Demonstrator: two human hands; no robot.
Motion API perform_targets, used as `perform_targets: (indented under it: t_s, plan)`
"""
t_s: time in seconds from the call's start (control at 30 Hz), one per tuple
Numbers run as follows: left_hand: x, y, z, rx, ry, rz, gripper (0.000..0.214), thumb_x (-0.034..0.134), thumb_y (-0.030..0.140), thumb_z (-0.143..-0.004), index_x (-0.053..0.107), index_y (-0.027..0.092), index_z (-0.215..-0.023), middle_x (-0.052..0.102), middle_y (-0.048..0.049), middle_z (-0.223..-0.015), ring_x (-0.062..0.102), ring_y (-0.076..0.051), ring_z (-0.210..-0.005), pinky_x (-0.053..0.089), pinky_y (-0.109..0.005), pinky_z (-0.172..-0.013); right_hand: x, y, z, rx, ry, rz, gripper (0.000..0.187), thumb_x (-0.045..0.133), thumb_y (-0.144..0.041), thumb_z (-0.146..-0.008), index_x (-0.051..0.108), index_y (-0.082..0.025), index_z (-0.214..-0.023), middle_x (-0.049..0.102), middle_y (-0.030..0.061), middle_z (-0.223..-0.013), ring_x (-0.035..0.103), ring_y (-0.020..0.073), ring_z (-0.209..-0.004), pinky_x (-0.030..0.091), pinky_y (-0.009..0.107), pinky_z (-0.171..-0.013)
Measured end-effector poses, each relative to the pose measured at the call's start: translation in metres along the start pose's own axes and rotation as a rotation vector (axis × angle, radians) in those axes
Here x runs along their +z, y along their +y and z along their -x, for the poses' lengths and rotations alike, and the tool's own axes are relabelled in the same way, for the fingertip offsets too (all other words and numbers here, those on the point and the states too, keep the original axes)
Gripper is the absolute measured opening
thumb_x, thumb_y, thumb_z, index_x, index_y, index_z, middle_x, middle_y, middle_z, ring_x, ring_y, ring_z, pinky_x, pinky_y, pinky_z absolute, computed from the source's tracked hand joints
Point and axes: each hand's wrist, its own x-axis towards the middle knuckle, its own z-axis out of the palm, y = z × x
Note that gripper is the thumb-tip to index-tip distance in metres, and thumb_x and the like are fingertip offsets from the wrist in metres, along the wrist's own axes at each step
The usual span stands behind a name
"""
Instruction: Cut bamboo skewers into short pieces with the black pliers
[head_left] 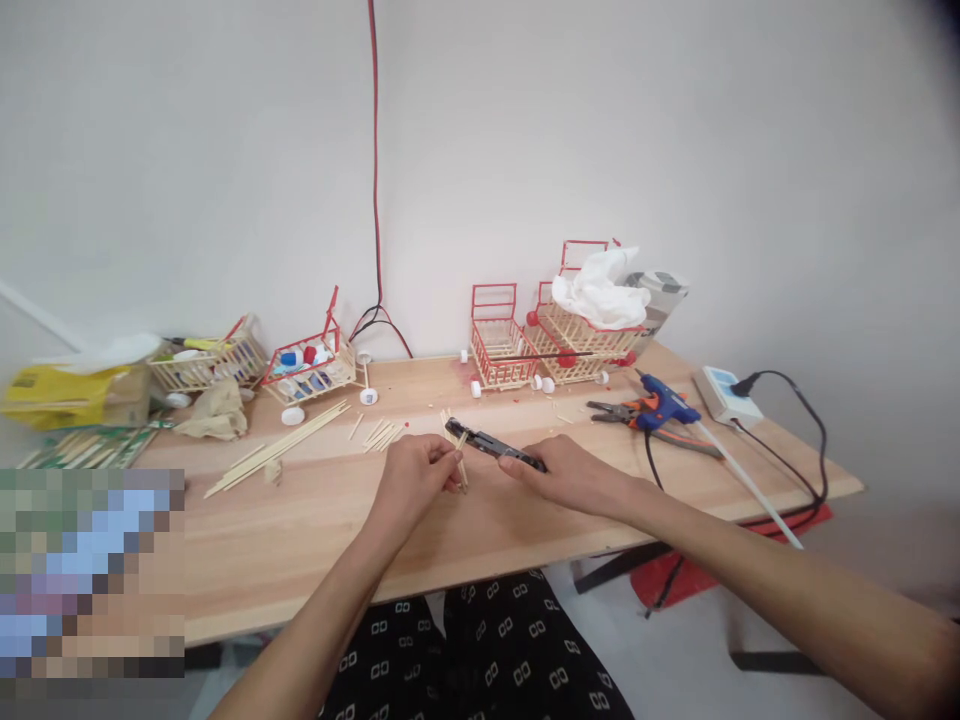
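Pinched in my left hand point(427, 463) are short thin wooden sticks point(463, 474), held upright above the middle of the table. My right hand point(559, 472) is closed round the near end of a black utility knife point(495, 448), which points left. The knife's far end lies against or just behind the sticks; I cannot tell whether its blade is out. Left of my hands lie several short cut sticks point(383, 436) and a bundle of longer sticks point(277, 450).
Small stick-built carts with red trim stand along the wall: one point(311, 370) holds bottle caps, another point(502, 350) stands at centre. Rightward lie pliers point(619, 411), a blue glue gun point(667, 402) and a power strip point(727, 395) with cables. A yellow bag point(60, 395) sits far left.
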Motion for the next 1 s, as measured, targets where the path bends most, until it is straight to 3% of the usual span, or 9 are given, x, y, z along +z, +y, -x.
perform_targets:
  t_s: [0.3, 0.4, 0.5, 0.6, 0.8, 1.0]
  plan:
    - [0.004, -0.003, -0.021, -0.040, -0.051, -0.022, 0.019, 0.054, 0.022, -0.075, 0.059, 0.016, -0.057, 0.065, -0.0021, -0.052, 0.062, -0.015, -0.048, 0.048, -0.024, -0.051, 0.010, 0.009, -0.005, -0.012, 0.086, 0.014, 0.059, 0.031, -0.065, -0.084, 0.044, -0.017, -0.052, 0.044, 0.0008, -0.046, 0.039, 0.0113, -0.044, 0.023, 0.026, -0.046]
    - [0.002, -0.005, -0.025, -0.132, -0.072, 0.171, 0.014, 0.060, 0.024, -0.074, 0.060, 0.015, -0.063, 0.066, -0.0034, -0.058, 0.063, -0.014, -0.050, 0.048, -0.023, -0.050, 0.003, 0.012, -0.009, 0.031, 0.113, -0.044, 0.059, 0.034, -0.065, -0.082, 0.046, -0.017, -0.051, 0.047, 0.0018, -0.047, 0.042, 0.0117, -0.044, 0.025, 0.025, -0.044]
    - [-0.002, -0.008, -0.026, -0.235, -0.193, 0.490, 0.021, 0.067, 0.032, -0.072, 0.061, 0.012, -0.076, 0.070, -0.0079, -0.071, 0.066, -0.015, -0.061, 0.051, -0.023, -0.055, 0.000, 0.014, -0.019, 0.148, 0.125, -0.228, 0.054, 0.039, -0.064, -0.081, 0.054, -0.016, -0.061, 0.052, 0.0022, -0.049, 0.046, 0.0122, -0.042, 0.031, 0.023, -0.041]
    - [-0.003, -0.010, -0.026, -0.275, -0.283, 0.648, 0.029, 0.071, 0.036, -0.069, 0.061, 0.012, -0.082, 0.071, -0.0111, -0.079, 0.068, -0.017, -0.068, 0.052, -0.023, -0.058, 0.004, 0.007, -0.035, 0.120, 0.175, -0.414, 0.043, 0.047, -0.058, -0.079, 0.057, -0.016, -0.072, 0.052, -0.0008, -0.051, 0.047, 0.0117, -0.043, 0.036, 0.023, -0.042]
    - [-0.004, -0.002, -0.019, -0.237, -0.286, 0.548, 0.031, 0.069, 0.039, -0.071, 0.063, 0.011, -0.082, 0.071, -0.0116, -0.079, 0.067, -0.016, -0.064, 0.053, -0.025, -0.059, 0.018, -0.027, -0.057, -0.094, 0.181, -0.583, 0.029, 0.054, -0.045, -0.075, 0.051, -0.018, -0.066, 0.050, -0.0020, -0.056, 0.047, 0.0120, -0.054, 0.038, 0.024, -0.052]
    - [-0.015, -0.005, -0.011, -0.180, -0.079, 0.252, 0.024, 0.062, 0.038, -0.073, 0.063, 0.014, -0.076, 0.069, -0.0066, -0.072, 0.064, -0.016, -0.061, 0.043, -0.021, -0.050, 0.024, -0.028, -0.074, -0.189, 0.278, -0.445, 0.022, 0.051, -0.039, -0.076, 0.053, -0.018, -0.073, 0.050, -0.0014, -0.064, 0.046, 0.0129, -0.062, 0.038, 0.024, -0.059]
